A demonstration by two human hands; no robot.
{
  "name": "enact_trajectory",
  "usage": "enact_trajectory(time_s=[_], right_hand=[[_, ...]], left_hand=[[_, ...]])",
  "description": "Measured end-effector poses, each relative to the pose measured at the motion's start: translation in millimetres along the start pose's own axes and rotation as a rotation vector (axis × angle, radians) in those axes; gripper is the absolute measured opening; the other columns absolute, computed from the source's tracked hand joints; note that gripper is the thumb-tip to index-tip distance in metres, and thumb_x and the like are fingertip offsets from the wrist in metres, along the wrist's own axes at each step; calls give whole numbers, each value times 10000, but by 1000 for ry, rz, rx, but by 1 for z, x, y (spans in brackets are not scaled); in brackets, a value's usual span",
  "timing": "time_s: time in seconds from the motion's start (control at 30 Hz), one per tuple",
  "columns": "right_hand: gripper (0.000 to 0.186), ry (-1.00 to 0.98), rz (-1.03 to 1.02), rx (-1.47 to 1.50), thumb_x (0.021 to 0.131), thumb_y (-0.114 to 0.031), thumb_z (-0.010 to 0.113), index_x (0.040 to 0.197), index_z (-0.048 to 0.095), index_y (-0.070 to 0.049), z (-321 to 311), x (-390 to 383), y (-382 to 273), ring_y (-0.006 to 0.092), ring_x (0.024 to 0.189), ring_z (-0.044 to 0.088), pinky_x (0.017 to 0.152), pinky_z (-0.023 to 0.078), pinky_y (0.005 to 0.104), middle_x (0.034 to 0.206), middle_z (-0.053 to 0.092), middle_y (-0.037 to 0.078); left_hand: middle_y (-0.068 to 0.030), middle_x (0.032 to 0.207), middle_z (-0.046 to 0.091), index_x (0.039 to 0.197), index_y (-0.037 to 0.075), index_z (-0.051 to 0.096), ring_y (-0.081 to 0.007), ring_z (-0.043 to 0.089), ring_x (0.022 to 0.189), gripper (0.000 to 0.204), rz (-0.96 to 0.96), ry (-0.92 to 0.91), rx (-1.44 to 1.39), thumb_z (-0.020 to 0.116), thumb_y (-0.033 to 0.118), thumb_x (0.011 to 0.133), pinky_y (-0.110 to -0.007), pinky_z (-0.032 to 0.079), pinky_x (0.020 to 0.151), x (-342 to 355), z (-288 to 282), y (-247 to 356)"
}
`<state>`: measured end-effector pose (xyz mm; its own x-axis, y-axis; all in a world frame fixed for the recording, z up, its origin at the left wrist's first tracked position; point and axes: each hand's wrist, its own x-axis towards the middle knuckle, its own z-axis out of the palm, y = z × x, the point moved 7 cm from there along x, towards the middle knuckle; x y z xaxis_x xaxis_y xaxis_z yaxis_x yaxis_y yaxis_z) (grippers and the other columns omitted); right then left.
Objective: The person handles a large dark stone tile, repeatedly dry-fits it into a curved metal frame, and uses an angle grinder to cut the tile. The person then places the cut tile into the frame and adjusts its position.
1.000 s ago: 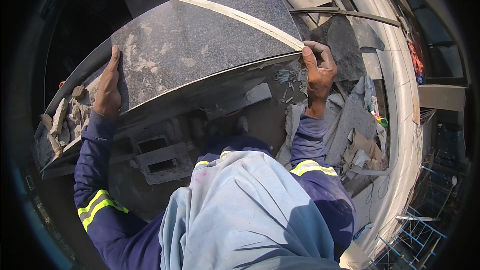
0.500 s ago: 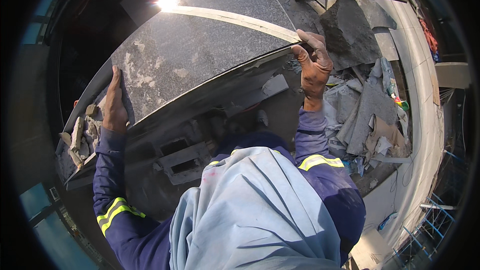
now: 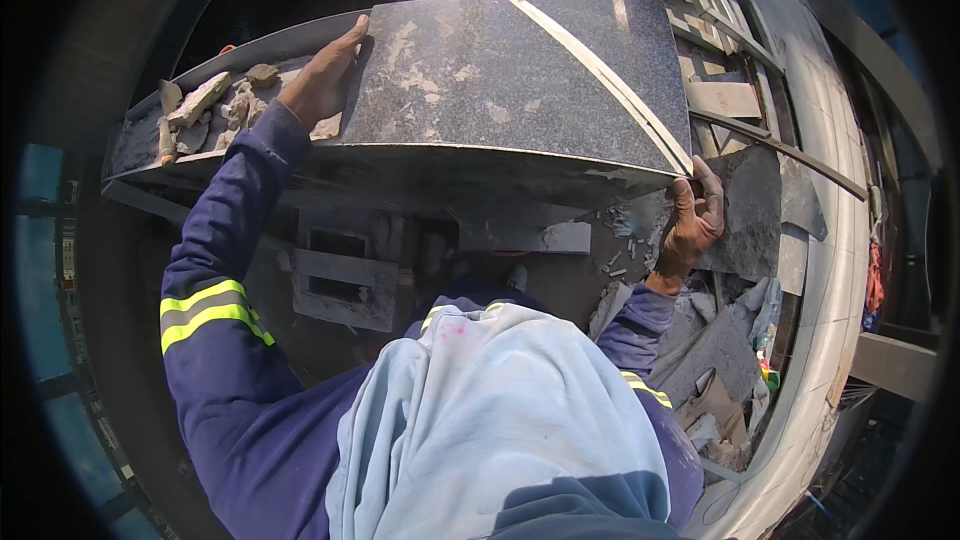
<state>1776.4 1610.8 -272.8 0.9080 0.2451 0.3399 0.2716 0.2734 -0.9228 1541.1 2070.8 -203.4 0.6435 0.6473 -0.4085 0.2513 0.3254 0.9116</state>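
A speckled dark grey stone slab [image 3: 440, 75] lies across the top of the view, with pale patches and a long white strip [image 3: 590, 68] running diagonally to its near right corner. My left hand [image 3: 325, 78] is curled against the slab's left edge, gripping it, beside a narrow ledge of broken mortar chunks [image 3: 200, 100]. My right hand [image 3: 692, 220] pinches the slab's near right corner, at the lower end of the white strip. Beneath the slab is a shadowed face, with a grey piece with rectangular openings [image 3: 355, 308] lying below it.
To the right are broken stone pieces [image 3: 745, 220], scraps and crumpled sheeting [image 3: 700, 350], metal bars [image 3: 800, 160] and a pale curved tiled edge [image 3: 835, 280]. Red fabric [image 3: 873, 285] hangs farther right. Dark openings and blue glazed panels [image 3: 50, 290] border the view.
My view has swung round, so the slab now looks more level and the glare is gone. My left hand sits higher in view, my right lower and farther right, both still on the slab.
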Motion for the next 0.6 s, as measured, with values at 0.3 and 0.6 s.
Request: enact_trajectory(time_s=[0.3, 0.6], right_hand=[[342, 14, 9, -39, 977, -71, 711, 1296, 658, 38, 12, -52, -20, 133, 899, 651, 767, 509, 246, 1115, 703, 107], [384, 45, -86, 22, 984, -90, 707, 1334, 621, 44, 13, -55, -14, 198, 1048, 676, 896, 560, 280, 1203, 698, 155]], left_hand=[[-79, 859, 604, 1120, 32, 620, -201, 604, 839, 724, -20, -42, 133, 483, 731, 991, -402, 513, 856, -6, -55, -27], [-199, 1192, 675, 1313, 21, 627, -257, 710, 1083, 856, 51, 65, 247, 669, 749, 865, -401, 636, 875, -35, -20, -36]])
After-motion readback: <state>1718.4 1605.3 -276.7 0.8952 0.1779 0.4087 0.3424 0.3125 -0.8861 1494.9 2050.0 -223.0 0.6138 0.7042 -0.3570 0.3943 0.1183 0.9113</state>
